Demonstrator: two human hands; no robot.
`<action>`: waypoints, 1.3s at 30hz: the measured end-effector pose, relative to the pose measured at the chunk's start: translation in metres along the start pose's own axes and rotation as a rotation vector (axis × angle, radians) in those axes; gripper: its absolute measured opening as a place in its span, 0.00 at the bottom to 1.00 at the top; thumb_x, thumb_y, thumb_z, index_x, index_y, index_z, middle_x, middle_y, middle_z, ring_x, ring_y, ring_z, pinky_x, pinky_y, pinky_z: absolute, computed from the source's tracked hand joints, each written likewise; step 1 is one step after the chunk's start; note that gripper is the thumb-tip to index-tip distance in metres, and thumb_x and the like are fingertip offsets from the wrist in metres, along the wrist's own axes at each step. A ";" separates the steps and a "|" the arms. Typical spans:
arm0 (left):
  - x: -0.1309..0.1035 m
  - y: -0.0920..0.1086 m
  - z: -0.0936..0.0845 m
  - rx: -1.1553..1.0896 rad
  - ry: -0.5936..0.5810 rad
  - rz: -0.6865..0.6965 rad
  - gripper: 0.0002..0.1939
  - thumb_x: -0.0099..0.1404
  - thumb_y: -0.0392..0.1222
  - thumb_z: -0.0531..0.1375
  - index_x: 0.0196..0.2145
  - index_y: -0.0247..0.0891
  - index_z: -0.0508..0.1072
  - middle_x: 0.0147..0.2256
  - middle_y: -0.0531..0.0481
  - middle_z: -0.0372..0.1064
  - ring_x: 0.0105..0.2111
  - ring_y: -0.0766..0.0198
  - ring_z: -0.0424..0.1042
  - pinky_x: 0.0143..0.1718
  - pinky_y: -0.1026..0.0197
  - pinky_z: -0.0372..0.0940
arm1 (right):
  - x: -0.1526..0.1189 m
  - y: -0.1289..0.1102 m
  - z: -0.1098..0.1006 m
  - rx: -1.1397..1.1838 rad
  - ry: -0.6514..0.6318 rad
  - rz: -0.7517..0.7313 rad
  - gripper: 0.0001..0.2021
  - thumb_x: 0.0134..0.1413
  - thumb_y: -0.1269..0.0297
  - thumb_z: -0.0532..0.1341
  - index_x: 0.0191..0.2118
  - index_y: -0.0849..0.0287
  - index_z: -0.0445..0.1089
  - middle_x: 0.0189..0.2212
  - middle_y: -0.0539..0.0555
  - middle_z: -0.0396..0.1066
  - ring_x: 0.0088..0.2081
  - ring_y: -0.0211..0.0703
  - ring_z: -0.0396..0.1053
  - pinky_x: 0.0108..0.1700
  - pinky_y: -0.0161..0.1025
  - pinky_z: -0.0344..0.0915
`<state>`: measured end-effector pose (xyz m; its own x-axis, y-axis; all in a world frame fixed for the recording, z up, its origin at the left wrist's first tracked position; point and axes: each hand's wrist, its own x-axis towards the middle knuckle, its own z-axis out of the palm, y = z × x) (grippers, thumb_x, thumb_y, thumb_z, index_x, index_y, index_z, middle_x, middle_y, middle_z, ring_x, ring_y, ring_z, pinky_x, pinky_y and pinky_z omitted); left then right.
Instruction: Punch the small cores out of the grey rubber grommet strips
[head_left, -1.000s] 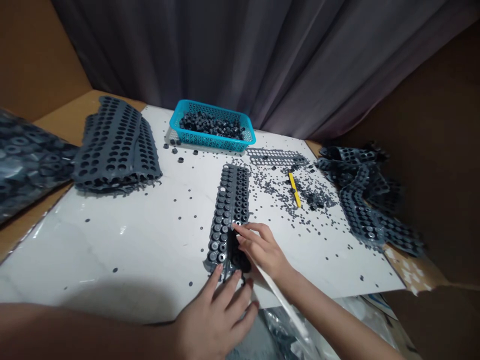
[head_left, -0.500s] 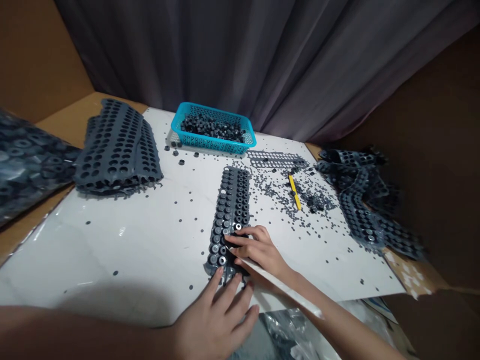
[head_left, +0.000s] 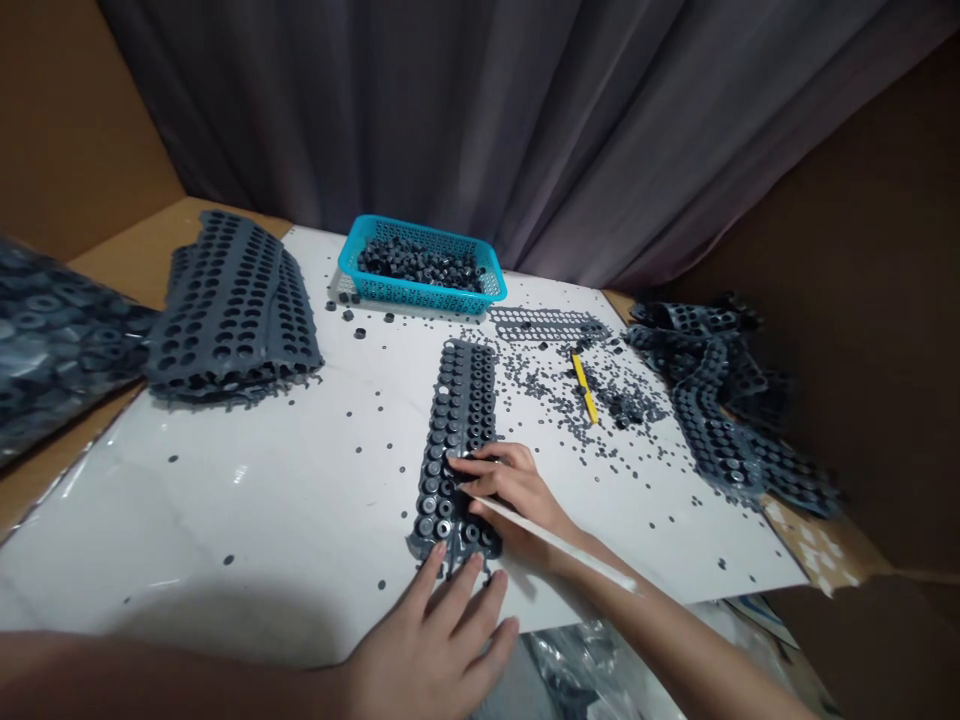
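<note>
A long dark rubber strip (head_left: 465, 400) with rows of round, ring-like parts lies lengthwise on the white table sheet (head_left: 300, 500). My left hand (head_left: 442, 630) is spread, its fingertips resting on the strip's near end. Over the strip's right side, my right hand (head_left: 517, 490) pinches a thin white stick (head_left: 562, 543). The stick's tip points at the parts in the middle rows; its exact contact is hidden by the fingers. Two rings with bright rims (head_left: 444, 528) show just beyond my left fingertips.
A blue basket (head_left: 420, 293) of small dark parts stands at the back. Perforated sheets (head_left: 232, 300) are folded at left, beside a plastic bag of parts (head_left: 60, 340). Right of the strip lie many small discs and a yellow tool (head_left: 584, 388). More dark strips (head_left: 712, 420) are heaped at right.
My right hand has shifted slightly left and up along the strip with the white stick, uncovering more parts near the strip's near right end. My left hand has barely moved.
</note>
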<state>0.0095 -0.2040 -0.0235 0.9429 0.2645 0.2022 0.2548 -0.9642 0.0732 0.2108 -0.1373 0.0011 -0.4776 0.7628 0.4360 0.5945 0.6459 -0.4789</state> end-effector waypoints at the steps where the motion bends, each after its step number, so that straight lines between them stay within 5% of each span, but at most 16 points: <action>1: 0.000 0.000 0.001 -0.002 0.002 -0.001 0.25 0.68 0.43 0.51 0.61 0.37 0.58 0.61 0.39 0.54 0.56 0.42 0.59 0.53 0.39 0.52 | -0.001 0.000 0.001 -0.001 -0.009 0.006 0.08 0.63 0.59 0.55 0.38 0.55 0.68 0.45 0.55 0.75 0.50 0.48 0.63 0.50 0.49 0.59; 13: -0.003 0.003 0.009 0.017 -0.007 -0.016 0.26 0.67 0.44 0.53 0.61 0.39 0.57 0.62 0.39 0.53 0.58 0.43 0.56 0.55 0.39 0.50 | 0.010 0.019 -0.002 -0.399 -0.020 -0.155 0.04 0.63 0.66 0.57 0.37 0.53 0.68 0.45 0.49 0.76 0.41 0.44 0.65 0.45 0.46 0.52; 18: -0.003 0.003 0.016 0.104 0.074 -0.001 0.22 0.69 0.42 0.51 0.60 0.40 0.60 0.60 0.41 0.56 0.56 0.44 0.60 0.54 0.40 0.52 | 0.014 0.013 -0.007 -0.198 0.003 0.029 0.07 0.64 0.63 0.54 0.38 0.55 0.68 0.46 0.53 0.75 0.45 0.47 0.63 0.46 0.47 0.56; 22: -0.002 0.002 0.014 0.135 0.116 -0.002 0.20 0.70 0.41 0.49 0.58 0.40 0.61 0.59 0.42 0.59 0.54 0.44 0.62 0.52 0.40 0.53 | 0.012 0.002 -0.008 -0.072 -0.038 0.035 0.08 0.64 0.60 0.54 0.38 0.55 0.68 0.47 0.53 0.74 0.47 0.49 0.63 0.48 0.49 0.57; 33: 0.000 0.001 0.012 0.159 0.168 -0.005 0.17 0.70 0.40 0.50 0.55 0.41 0.65 0.56 0.43 0.63 0.52 0.44 0.64 0.51 0.40 0.54 | 0.020 0.023 -0.001 -0.447 0.020 -0.252 0.04 0.63 0.65 0.57 0.36 0.54 0.67 0.45 0.48 0.76 0.39 0.44 0.64 0.42 0.46 0.51; 39: 0.000 0.000 0.013 0.222 0.234 -0.020 0.17 0.71 0.40 0.48 0.55 0.42 0.65 0.56 0.45 0.63 0.52 0.45 0.61 0.51 0.40 0.54 | 0.023 0.025 -0.007 -0.434 0.040 -0.110 0.05 0.64 0.66 0.54 0.38 0.55 0.67 0.46 0.50 0.75 0.39 0.45 0.64 0.43 0.46 0.51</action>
<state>0.0127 -0.2043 -0.0363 0.8687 0.2557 0.4243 0.3380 -0.9321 -0.1301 0.2194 -0.1040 0.0039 -0.5331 0.6829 0.4994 0.7618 0.6443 -0.0678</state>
